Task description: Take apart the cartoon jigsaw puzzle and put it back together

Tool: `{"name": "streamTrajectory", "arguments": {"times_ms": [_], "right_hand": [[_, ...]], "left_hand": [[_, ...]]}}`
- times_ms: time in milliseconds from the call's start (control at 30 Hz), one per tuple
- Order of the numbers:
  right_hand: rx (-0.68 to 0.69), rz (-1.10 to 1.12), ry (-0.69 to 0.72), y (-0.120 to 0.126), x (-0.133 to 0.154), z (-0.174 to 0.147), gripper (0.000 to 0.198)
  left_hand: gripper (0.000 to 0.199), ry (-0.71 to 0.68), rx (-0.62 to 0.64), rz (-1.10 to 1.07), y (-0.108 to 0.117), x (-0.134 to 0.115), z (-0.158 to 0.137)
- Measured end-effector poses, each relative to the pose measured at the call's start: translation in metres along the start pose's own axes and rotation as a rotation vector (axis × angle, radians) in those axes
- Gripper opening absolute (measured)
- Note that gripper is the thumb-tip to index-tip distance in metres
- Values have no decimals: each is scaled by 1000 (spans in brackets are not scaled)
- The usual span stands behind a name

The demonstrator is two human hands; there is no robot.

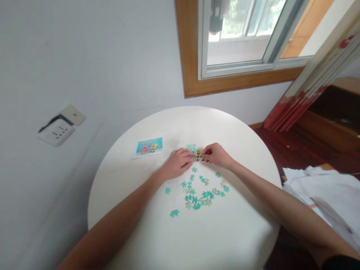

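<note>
A small, partly joined jigsaw puzzle (191,147), teal with a yellow cartoon figure at its right side, lies near the middle of the round white table (225,232). My left hand (180,160) rests flat with its fingers stretched over the puzzle's lower left part, hiding some of it. At the right edge, my right hand (216,154) pinches a puzzle piece (203,156), mostly covered by the fingers. Nearer to me lie several loose puzzle pieces (197,206), teal and pale green. Left of the puzzle is a picture card (149,147) with pink and yellow cartoon figures.
A white wall with a socket (57,131) borders the table on the left. Behind it is a wood-framed window (194,84). A red and cream curtain (292,105) hangs at the right, and white papers (320,195) are stacked beside the table.
</note>
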State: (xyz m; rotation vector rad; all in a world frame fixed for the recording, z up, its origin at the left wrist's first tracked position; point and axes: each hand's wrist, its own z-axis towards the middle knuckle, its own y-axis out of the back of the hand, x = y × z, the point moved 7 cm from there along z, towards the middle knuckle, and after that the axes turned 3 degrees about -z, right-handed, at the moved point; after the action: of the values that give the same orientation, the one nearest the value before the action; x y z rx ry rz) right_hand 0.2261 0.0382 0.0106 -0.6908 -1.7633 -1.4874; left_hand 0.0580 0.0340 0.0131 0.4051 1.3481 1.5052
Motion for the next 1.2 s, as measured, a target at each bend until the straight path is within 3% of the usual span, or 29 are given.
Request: {"name": "streamTrajectory", "arguments": {"times_ms": [433, 733, 867, 1000, 1200], "right_hand": [[-123, -383, 42, -12, 6, 7, 13], [-104, -416, -16, -11, 6, 2, 11], [-151, -323, 29, 4, 8, -1, 12], [-205, -280, 124, 31, 13, -27, 13], [4, -281, 246, 35, 2, -95, 19]], "left_hand": [[27, 13, 42, -22, -2, 1, 0], [28, 21, 29, -27, -6, 3, -1], [29, 28, 32, -27, -6, 2, -1], [34, 33, 62, -21, -5, -1, 0], [41, 40, 117, 16, -7, -8, 1]]}}
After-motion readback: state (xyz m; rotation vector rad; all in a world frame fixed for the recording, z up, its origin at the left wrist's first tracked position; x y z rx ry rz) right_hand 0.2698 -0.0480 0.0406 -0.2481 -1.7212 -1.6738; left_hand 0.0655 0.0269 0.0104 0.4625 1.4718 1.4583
